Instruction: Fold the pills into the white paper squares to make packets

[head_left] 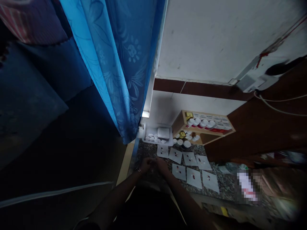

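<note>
My left hand (145, 164) and my right hand (161, 164) are close together above the dark speckled counter (148, 150). Both look closed, fingertips turned toward each other; what they hold, if anything, is too dim and small to make out. To the right of my right hand lie several white paper squares in two rows, each with a few small pills on it, such as the near-left paper (178, 175) and the back-left paper (163, 155). Just beyond my hands stands a clear plastic tray (170, 137) with small folded white packets (153, 138) and a stack of white paper (163, 133).
A wooden shelf (203, 133) at the back holds white bottles (203, 123) and boxes. More bottles (187, 144) stand in front of it. A blue curtain (124, 64) hangs at left. Rightward lie a clear bottle (232, 167) and a blurred-out item (247, 187).
</note>
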A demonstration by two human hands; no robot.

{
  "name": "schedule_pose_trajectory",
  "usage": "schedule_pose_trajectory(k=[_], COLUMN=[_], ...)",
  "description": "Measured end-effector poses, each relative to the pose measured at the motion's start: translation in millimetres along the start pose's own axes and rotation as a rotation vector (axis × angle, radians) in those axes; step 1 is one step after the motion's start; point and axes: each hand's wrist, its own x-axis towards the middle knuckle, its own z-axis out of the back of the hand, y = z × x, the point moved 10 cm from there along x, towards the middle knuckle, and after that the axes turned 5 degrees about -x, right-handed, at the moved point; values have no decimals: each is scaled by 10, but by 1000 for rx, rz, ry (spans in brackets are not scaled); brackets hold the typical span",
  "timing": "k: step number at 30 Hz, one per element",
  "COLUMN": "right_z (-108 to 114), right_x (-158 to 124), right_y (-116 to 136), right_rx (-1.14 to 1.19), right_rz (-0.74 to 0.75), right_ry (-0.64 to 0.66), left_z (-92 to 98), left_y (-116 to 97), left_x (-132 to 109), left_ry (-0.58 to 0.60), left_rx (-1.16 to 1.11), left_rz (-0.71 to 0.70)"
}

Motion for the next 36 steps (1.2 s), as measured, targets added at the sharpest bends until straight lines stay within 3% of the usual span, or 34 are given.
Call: schedule_pose_trajectory(k=[3,7,11,18,24,28,36], right_z=[38,127,40,-100,-50,-19,7], right_x=[-25,-27,68,118,61,41,-155], right_y=[12,-111,-194,-409,-343,-297,-68], right_rx=[41,78,144,323,384,287,-160], right_rz=[32,-58,-52,-87,-30,-19,116], right_ry=[-29,-115,-88,-115,-148,-156,-204], left_z=[5,20,-6,-46,-85,-127,-190], left_y=[-44,-50,17,254,186,113,259], left_x=[-26,-41,-41,-108,-156,-159,-117], left_ry=[38,93,173,146,194,263,146], left_rx=[20,24,6,-324,-373,-257,-356], left_rz=[20,89,158,305,308,288,348])
